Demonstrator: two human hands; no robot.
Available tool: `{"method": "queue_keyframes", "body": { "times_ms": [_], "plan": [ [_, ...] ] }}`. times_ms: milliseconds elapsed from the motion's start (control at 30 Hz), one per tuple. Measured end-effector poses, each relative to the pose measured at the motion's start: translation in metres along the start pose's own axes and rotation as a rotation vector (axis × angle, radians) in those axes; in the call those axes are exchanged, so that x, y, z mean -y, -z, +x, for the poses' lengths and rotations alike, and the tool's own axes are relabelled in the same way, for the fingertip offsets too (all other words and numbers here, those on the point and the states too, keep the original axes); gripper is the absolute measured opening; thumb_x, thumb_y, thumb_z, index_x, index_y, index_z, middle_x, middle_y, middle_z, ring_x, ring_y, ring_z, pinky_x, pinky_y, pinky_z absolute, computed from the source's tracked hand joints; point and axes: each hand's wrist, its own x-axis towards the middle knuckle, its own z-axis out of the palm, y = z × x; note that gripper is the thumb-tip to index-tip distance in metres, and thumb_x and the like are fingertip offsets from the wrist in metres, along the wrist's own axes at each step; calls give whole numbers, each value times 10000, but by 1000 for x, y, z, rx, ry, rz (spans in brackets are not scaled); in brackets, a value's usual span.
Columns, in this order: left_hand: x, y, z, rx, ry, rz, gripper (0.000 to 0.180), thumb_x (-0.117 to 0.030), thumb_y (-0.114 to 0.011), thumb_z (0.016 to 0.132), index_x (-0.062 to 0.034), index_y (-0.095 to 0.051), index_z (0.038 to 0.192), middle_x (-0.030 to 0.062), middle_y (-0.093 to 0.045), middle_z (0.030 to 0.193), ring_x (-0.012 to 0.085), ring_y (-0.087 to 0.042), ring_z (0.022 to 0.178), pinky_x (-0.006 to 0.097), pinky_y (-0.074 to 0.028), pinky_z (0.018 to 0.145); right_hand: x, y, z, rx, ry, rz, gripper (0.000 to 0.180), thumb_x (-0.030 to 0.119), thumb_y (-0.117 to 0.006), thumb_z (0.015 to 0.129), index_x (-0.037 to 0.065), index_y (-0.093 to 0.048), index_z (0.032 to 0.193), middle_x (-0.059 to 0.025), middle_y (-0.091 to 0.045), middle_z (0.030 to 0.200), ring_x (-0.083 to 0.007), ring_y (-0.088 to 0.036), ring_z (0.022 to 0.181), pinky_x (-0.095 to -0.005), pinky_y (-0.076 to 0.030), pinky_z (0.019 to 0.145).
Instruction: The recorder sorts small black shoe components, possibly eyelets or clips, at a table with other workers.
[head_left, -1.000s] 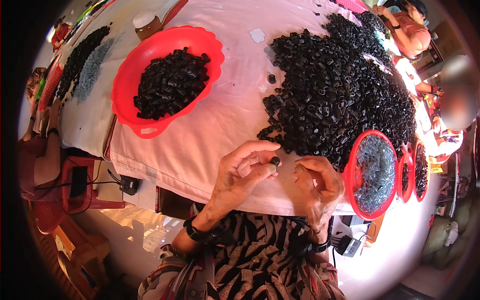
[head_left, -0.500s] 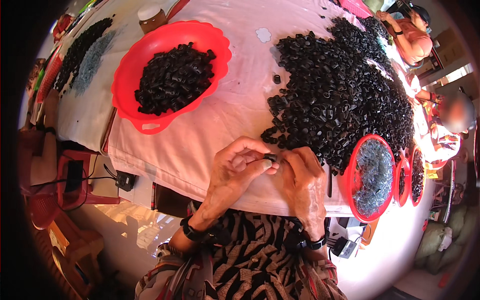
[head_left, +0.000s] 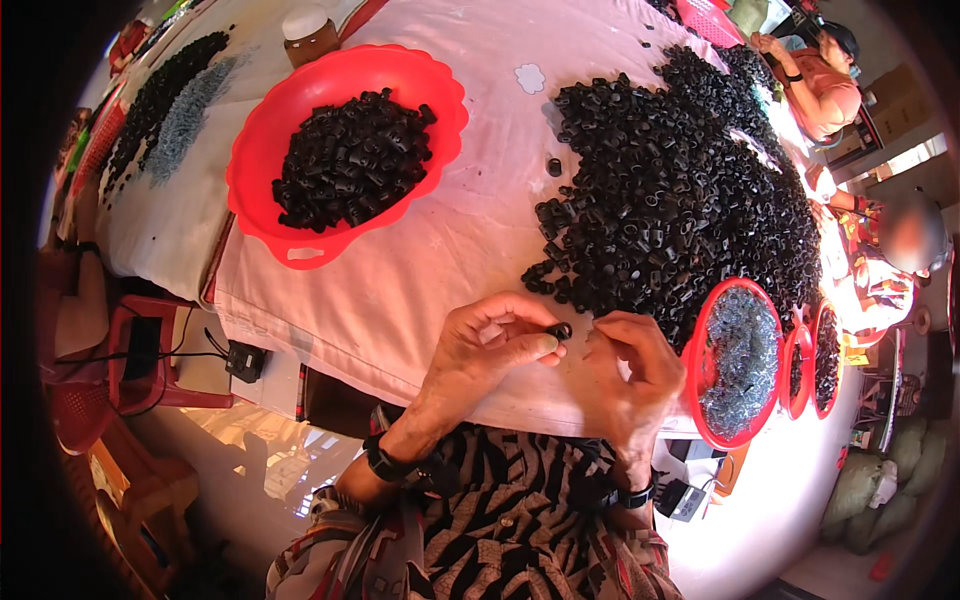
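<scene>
Pale cloth-covered table, sunlit floor

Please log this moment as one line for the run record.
left hand: pinching small black part | right hand: fingertips at part | red basin: black parts

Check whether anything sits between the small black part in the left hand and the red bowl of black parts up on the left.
Nothing visible does. The left hand pinches the black part at the table's near edge, and only bare white cloth lies between it and the red bowl. The big pile sits off to the right.
</scene>
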Motion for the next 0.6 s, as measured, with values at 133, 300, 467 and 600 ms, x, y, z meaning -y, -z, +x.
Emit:
{"method": "queue_keyframes", "body": {
  "times_ms": [133, 300, 467, 600],
  "plan": [
    [3, -2, 0, 40, 2, 36, 143, 57, -680, 866, 27, -654, 1003, 112, -700, 917, 170, -690, 835, 286, -568, 755, 10, -3, 2, -116, -130, 553, 132, -118, -625, 865, -34, -672, 954, -163, -678, 999, -160, -636, 701, -275, -518, 594],
    [4, -2, 0, 50, 5, 16, 153, 51, -689, 862, 32, -650, 1009, 113, -699, 918, 168, -690, 836, 286, -568, 759, 2, -4, -1, -5, -153, 634, 147, -105, -636, 889, -49, -658, 1023, -152, -657, 1089, -142, -640, 785, -245, -507, 635],
    [2, -1, 0, 58, 17, 41, 153, 50, -690, 862, 33, -649, 1009, 114, -699, 928, 169, -689, 841, 291, -568, 762, 3, -12, -5, -51, -93, 600, 146, -104, -659, 871, -50, -662, 1006, -150, -655, 1076, -158, -660, 854, -265, -558, 722],
    [1, 0, 0, 51, 16, 31, 151, 44, -693, 861, 28, -650, 1004, 113, -696, 929, 170, -684, 842, 294, -565, 767, -2, -12, -6, -12, -37, 495, 140, -94, -682, 855, -58, -665, 989, -155, -652, 1066, -171, -669, 886, -277, -569, 772]
  ]
}}
